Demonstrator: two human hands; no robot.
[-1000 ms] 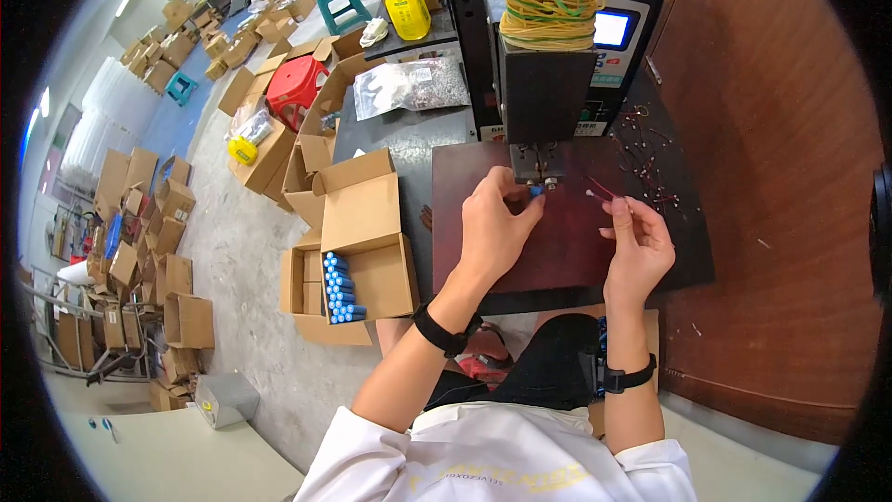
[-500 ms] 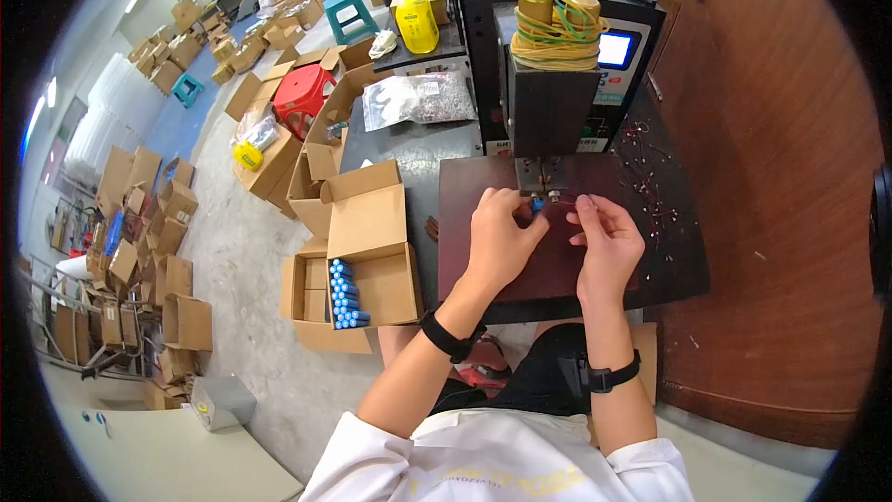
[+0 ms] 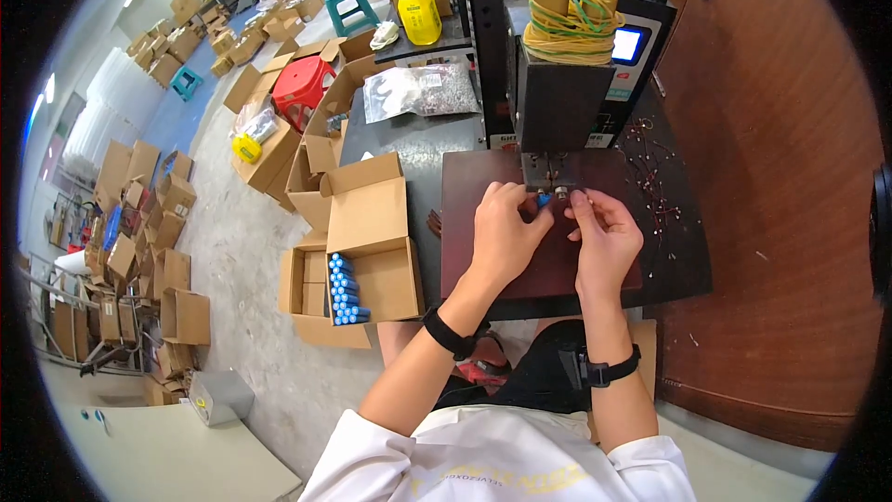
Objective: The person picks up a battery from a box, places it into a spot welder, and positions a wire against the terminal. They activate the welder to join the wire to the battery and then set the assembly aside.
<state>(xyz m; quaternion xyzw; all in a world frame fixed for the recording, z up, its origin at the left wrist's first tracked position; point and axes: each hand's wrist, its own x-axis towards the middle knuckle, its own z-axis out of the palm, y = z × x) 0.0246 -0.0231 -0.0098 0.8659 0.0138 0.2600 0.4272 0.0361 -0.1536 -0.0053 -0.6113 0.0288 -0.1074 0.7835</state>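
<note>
My left hand [image 3: 505, 232] is closed round a small blue cylindrical battery cell [image 3: 544, 199], directly under the tip of a black bench machine [image 3: 559, 107] that looks like a spot welder. Only the cell's end shows past my fingers. To its right, my right hand [image 3: 607, 240] pinches thumb against forefinger beside the machine's metal electrodes [image 3: 560, 192]. The thin red wire in that pinch is barely visible now. Both hands are over a dark red mat [image 3: 465, 265]. On the left, an open cardboard box [image 3: 388, 270] holds several blue battery cells [image 3: 342, 290].
Thin loose wires [image 3: 655, 191] lie scattered on the black table right of the mat. A clear bag of small parts [image 3: 420, 93] and a yellow bottle [image 3: 418, 14] stand farther back. A brown wooden door [image 3: 780, 223] borders the right side. Cartons and a red stool [image 3: 303, 84] are at left.
My right hand has moved slightly left, closer to the cell and electrodes, and less of the red wire shows. My left hand keeps its grip on the cell. The view has shifted slightly.
</note>
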